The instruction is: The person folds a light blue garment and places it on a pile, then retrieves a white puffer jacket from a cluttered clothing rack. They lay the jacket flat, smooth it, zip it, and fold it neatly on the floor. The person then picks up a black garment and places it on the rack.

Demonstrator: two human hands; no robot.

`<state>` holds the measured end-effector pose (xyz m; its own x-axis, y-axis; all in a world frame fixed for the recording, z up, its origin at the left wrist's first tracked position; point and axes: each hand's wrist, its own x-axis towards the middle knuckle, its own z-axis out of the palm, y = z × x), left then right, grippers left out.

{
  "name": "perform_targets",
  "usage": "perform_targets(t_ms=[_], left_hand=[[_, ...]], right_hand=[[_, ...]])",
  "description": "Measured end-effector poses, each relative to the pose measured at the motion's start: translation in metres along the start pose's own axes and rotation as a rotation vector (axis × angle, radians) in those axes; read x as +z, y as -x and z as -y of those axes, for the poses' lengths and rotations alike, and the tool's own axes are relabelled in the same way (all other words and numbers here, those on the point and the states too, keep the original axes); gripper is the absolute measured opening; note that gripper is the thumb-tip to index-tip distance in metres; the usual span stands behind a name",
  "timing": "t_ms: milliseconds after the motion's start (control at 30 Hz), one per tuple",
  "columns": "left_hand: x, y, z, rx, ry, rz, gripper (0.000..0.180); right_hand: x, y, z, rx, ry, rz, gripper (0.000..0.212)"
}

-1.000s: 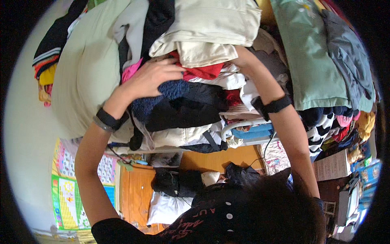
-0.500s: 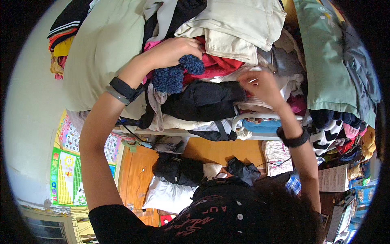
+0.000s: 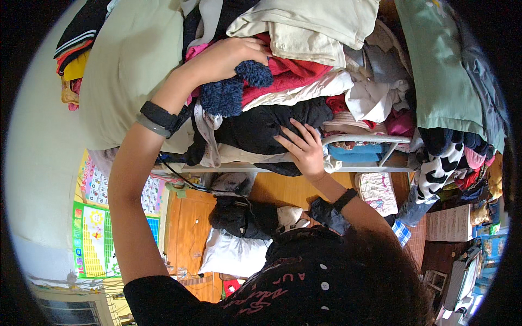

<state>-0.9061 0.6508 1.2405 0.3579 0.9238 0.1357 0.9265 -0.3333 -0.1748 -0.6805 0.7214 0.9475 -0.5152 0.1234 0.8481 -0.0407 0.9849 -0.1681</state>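
My left hand (image 3: 236,57) reaches into the upper part of a clothes pile. Its fingers curl over a navy fluffy garment (image 3: 222,98) beside a red garment (image 3: 293,72); the thumb is hidden. Folded beige trousers (image 3: 307,46) lie just above those fingers. My right hand (image 3: 306,152) rests with fingers spread on a black garment (image 3: 255,127) along the pile's near edge. A white cloth (image 3: 321,87) runs between the red and black garments.
A white metal rail (image 3: 370,138) borders the pile. A large pale green cushion-like bundle (image 3: 130,70) bulges at left, and a green cloth (image 3: 440,81) hangs at right. Below are a wooden cabinet (image 3: 187,223), a white bag (image 3: 231,255) and a black bag (image 3: 239,217).
My right hand has moved down and left from the white cloth onto the black garment, its fingers now spread. The left hand keeps its place in the pile.
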Motion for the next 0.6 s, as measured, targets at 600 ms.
perform_targets(t_ms=[600], left_hand=[[0.079,0.034,-0.079,-0.240,-0.472,-0.162,0.092]], right_hand=[[-0.041,-0.035,0.059,0.087,-0.141,0.167,0.085]])
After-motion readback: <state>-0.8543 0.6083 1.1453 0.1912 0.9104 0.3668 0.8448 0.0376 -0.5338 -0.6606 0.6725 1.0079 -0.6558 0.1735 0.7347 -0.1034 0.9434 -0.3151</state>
